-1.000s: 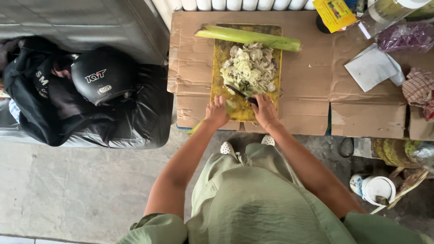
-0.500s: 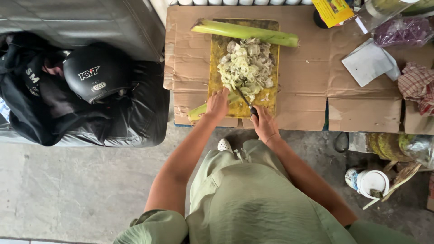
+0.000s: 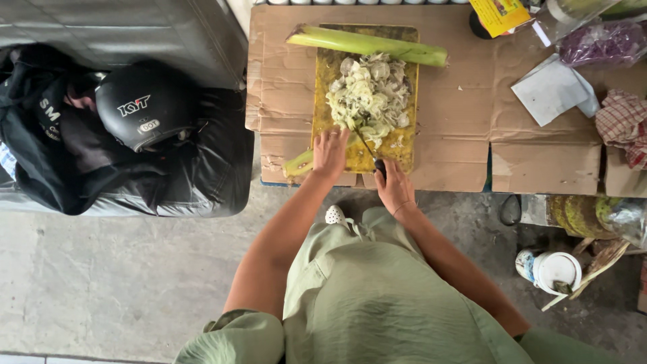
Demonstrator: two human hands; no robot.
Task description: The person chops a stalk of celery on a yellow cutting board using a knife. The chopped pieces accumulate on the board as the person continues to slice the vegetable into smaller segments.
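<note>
left hand (image 3: 330, 152) flat on green stalk (image 3: 301, 164), grip open; right hand (image 3: 394, 187) closed on knife (image 3: 369, 151), blade prob. in chopped veg (image 3: 369, 98) on cutting board (image 3: 399, 145).

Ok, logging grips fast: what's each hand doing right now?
Left hand: pressed flat on the green stalk, holding it down.
Right hand: closed around the knife.
</note>
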